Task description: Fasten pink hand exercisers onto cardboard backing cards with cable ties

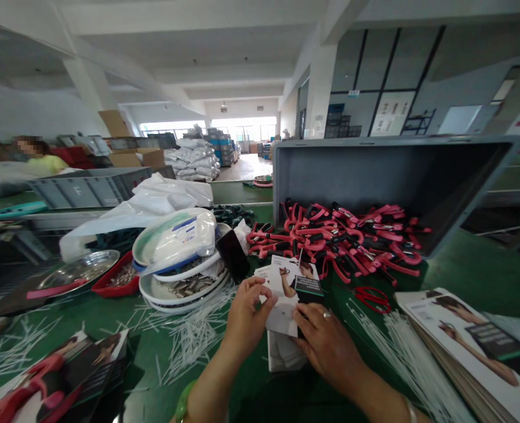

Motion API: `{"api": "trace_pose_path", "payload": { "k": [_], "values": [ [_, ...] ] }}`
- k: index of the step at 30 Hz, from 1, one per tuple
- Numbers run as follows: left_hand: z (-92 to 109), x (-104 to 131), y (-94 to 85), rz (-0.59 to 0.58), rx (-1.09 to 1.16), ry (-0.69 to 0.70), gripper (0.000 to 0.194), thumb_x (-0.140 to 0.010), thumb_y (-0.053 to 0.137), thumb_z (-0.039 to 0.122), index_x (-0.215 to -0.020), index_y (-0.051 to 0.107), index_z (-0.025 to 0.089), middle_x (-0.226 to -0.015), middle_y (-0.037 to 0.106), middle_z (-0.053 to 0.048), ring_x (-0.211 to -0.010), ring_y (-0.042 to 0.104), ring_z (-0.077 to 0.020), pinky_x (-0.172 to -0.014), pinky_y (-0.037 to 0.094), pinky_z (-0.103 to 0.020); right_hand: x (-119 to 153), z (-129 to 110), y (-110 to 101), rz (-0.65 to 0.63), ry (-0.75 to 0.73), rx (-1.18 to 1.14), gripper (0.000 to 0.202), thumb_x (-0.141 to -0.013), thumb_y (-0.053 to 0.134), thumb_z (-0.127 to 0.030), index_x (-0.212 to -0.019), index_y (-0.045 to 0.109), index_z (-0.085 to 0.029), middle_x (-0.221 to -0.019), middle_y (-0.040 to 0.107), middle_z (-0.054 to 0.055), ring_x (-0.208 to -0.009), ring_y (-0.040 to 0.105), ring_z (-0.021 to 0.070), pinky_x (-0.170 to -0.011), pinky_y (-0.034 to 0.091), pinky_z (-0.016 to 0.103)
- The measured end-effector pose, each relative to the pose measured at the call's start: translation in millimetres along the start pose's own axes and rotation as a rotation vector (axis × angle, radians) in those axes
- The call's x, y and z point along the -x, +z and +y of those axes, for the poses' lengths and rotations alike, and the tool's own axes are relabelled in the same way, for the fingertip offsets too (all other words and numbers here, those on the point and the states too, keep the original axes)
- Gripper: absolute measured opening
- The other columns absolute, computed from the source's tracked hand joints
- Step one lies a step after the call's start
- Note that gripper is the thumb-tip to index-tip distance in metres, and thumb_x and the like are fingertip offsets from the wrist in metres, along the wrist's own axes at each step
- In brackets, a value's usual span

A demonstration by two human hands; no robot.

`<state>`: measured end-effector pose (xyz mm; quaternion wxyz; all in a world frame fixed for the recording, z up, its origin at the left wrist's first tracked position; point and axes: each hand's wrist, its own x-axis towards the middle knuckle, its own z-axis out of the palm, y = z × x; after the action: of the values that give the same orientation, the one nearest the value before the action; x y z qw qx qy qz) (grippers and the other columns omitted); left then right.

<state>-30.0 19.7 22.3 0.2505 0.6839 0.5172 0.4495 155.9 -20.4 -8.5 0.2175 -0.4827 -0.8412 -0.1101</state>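
Between my hands is a printed card (285,282) with a white lower flap, in front of me over the green table. My left hand (248,311) pinches the card's left edge between thumb and fingers. On its right edge, my right hand (324,341), with a ring on one finger, grips the white part. Below the card lies a small white stack (281,355), partly hidden by my right hand. More printed cards show just behind the held one. Pink-handled pliers (330,235) are heaped beyond my hands, spilling from a grey crate.
The grey crate (396,176) lies on its side. Red scissors (372,298), white cable ties (407,346) and a card stack (471,335) are right. Stacked bowls (171,282), a phone (233,255) and a red tray (121,282) are left. A person (42,155) is far left.
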Motion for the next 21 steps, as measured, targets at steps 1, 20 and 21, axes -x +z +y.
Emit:
{"api": "trace_pose_path", "payload": {
  "k": [1,20,21],
  "values": [
    [-3,3,2.3,0.032,0.061,0.002,0.011,-0.081,0.057,0.027,-0.075,0.062,0.02,-0.108,0.059,-0.009,-0.102,0.056,-0.0216,-0.086,0.046,-0.035,0,0,0,-0.013,-0.001,-0.017,0.037,-0.08,0.061,-0.02,-0.117,0.061,-0.015,-0.117,0.064,0.015,-0.106,0.057,0.0301,-0.085,0.052,0.048],
    [-68,42,52.4,0.01,0.11,0.012,0.055,-0.081,0.06,0.034,-0.134,0.048,0.027,-0.152,0.03,-0.009,-0.139,0.027,-0.0285,-0.112,0.026,-0.048,-140,182,-15,-0.302,0.41,0.311,0.047,-0.086,0.047,-0.029,-0.131,0.052,-0.014,-0.126,0.058,0.018,-0.107,0.059,0.0287,-0.085,0.046,0.041],
    [-69,43,53.0,0.019,0.122,0.015,0.055,-0.081,0.06,0.034,-0.134,0.048,0.027,-0.152,0.03,-0.008,-0.139,0.026,-0.0283,-0.112,0.025,-0.047,-142,179,-11,-0.307,0.417,0.332,0.048,-0.086,0.046,-0.025,-0.132,0.051,-0.014,-0.129,0.055,0.02,-0.109,0.057,0.0313,-0.085,0.046,0.045]
  ]
}}
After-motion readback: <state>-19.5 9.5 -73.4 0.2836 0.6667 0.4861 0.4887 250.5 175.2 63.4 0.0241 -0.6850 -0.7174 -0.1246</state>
